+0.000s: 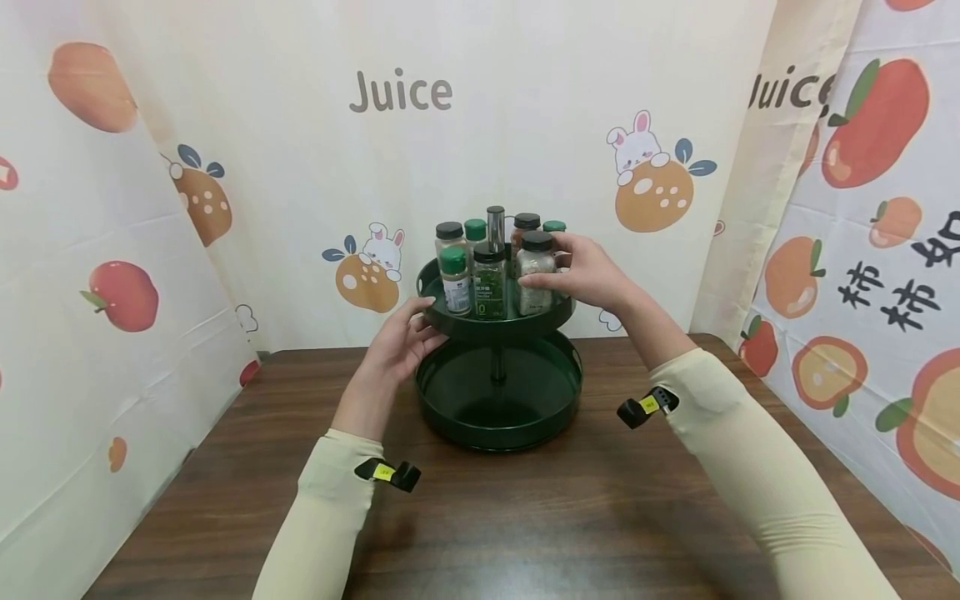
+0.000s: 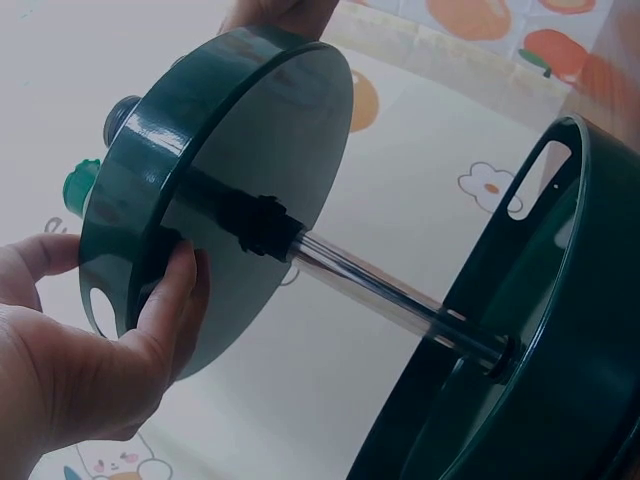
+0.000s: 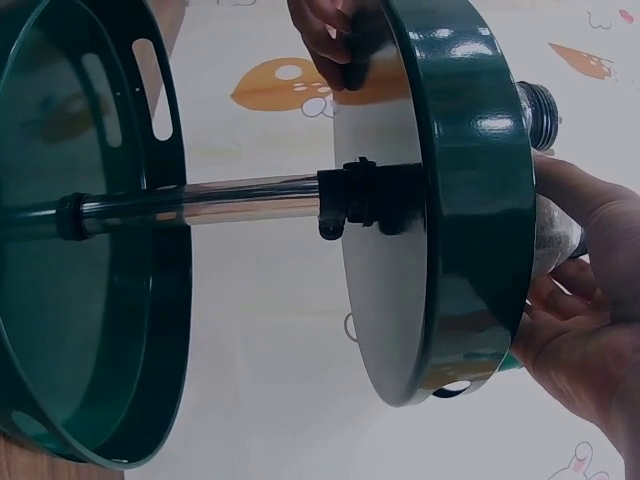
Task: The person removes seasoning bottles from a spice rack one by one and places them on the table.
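Note:
A dark green two-tier round rack stands on the table, its upper tray (image 1: 495, 330) above a wider lower tray (image 1: 498, 435). My left hand (image 1: 402, 337) grips the upper tray's left side, thumb at the rim and fingers underneath, as the left wrist view shows. With my right hand (image 1: 592, 273) I hold a black-capped glass jar (image 1: 536, 287) of pale contents at the tray's right front. Beside it are a black-capped jar with a green label (image 1: 490, 287) and a green-capped jar (image 1: 454, 283). Several more capped jars stand behind them, partly hidden.
A shiny metal post (image 2: 390, 295) joins the two trays, and its top (image 1: 496, 229) rises among the jars. The lower tray holds nothing visible. Below lies the brown wooden table (image 1: 510, 525). Fruit-printed curtains (image 1: 525, 100) hang close behind and on both sides.

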Tool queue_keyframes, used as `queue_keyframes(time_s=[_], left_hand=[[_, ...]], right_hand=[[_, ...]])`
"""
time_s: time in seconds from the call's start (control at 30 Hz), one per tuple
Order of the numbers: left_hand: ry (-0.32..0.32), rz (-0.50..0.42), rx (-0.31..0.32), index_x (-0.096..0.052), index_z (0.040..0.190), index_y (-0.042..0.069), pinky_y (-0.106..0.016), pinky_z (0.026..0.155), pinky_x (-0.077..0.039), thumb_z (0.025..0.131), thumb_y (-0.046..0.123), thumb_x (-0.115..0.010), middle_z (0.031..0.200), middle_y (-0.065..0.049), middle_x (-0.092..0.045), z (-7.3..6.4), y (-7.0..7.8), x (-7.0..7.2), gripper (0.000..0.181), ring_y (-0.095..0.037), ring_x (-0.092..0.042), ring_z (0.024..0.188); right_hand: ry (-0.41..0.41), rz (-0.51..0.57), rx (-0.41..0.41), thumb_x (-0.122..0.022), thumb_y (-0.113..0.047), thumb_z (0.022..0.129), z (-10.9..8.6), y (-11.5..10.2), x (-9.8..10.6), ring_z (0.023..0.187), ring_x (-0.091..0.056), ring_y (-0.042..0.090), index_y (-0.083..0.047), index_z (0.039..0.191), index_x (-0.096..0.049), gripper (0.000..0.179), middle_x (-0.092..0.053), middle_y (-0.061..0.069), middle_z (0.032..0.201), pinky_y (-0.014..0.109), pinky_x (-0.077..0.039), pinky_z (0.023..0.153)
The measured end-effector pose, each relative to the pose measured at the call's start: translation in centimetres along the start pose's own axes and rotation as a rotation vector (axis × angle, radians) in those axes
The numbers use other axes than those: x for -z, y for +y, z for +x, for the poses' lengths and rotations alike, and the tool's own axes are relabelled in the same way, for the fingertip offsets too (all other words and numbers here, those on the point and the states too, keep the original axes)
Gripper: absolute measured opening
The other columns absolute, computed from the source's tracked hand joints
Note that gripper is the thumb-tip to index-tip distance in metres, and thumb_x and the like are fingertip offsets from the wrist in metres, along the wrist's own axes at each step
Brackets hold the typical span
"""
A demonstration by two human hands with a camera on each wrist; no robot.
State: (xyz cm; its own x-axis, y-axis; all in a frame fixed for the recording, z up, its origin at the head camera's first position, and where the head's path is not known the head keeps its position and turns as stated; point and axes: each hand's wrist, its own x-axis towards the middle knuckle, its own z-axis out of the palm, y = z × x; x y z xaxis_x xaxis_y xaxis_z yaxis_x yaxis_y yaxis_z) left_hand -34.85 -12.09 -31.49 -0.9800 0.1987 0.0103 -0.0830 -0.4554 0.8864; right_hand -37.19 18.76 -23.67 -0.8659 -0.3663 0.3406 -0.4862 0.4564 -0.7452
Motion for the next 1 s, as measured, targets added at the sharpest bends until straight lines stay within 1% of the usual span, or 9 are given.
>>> queue_keyframes(time_s=[0.2,0.37,0.63,0.8,0.9,1.0], left_hand=[[-0.003,-0.003,0.001,-0.027,0.164,0.008,-0.036,0.103,-0.055,0.106,0.026,-0.057,0.150,-0.018,-0.047,-0.1,0.1,0.0,0.068,-0.024,-0.062,0.113],[-0.003,-0.001,0.004,-0.025,0.165,0.008,-0.036,0.103,-0.054,0.106,0.026,-0.057,0.149,-0.017,-0.047,0.0,0.0,0.0,0.069,-0.023,-0.063,0.112],[-0.003,-0.007,0.005,-0.029,0.162,0.006,-0.035,0.101,-0.056,0.107,0.026,-0.056,0.145,-0.017,-0.050,-0.1,0.1,0.0,0.065,-0.023,-0.064,0.110],[0.003,-0.002,0.006,-0.030,0.161,0.006,-0.035,0.101,-0.056,0.107,0.026,-0.057,0.145,-0.017,-0.050,-0.2,0.1,0.0,0.064,-0.023,-0.064,0.110],[0.004,-0.003,0.006,-0.030,0.162,0.006,-0.036,0.102,-0.055,0.107,0.026,-0.057,0.146,-0.017,-0.050,-0.2,0.2,0.0,0.064,-0.023,-0.064,0.110],[0.003,-0.004,0.007,-0.030,0.162,0.006,-0.036,0.103,-0.055,0.107,0.026,-0.057,0.146,-0.017,-0.050,-0.1,0.1,0.0,0.064,-0.023,-0.064,0.111]], right_hand=[[-0.002,-0.017,-0.004,-0.087,-0.033,0.090,0.0,-0.2,0.1,0.131,-0.061,0.034,-0.013,0.145,-0.058,0.065,-0.064,0.011,0.132,0.060,-0.055,0.099],[-0.011,-0.006,-0.017,-0.086,-0.034,0.090,0.0,-0.3,0.2,0.133,-0.060,0.034,-0.012,0.145,-0.058,0.066,-0.063,0.012,0.133,0.061,-0.054,0.101],[-0.016,0.007,-0.009,-0.087,-0.033,0.089,0.1,-0.3,0.2,0.127,-0.064,0.032,-0.013,0.145,-0.059,0.065,-0.065,0.012,0.130,0.058,-0.055,0.098],[-0.012,0.013,-0.007,-0.087,-0.034,0.089,0.1,-0.6,0.3,0.128,-0.063,0.032,-0.013,0.145,-0.059,0.066,-0.064,0.012,0.131,0.058,-0.054,0.099],[-0.006,0.016,0.006,-0.087,-0.035,0.089,0.1,-0.9,0.4,0.124,-0.065,0.031,-0.016,0.144,-0.061,0.064,-0.065,0.010,0.130,0.056,-0.054,0.097],[-0.010,0.032,0.038,-0.088,-0.035,0.089,0.2,-1.1,0.6,0.119,-0.067,0.029,-0.020,0.144,-0.063,0.062,-0.066,0.007,0.132,0.052,-0.053,0.093]])
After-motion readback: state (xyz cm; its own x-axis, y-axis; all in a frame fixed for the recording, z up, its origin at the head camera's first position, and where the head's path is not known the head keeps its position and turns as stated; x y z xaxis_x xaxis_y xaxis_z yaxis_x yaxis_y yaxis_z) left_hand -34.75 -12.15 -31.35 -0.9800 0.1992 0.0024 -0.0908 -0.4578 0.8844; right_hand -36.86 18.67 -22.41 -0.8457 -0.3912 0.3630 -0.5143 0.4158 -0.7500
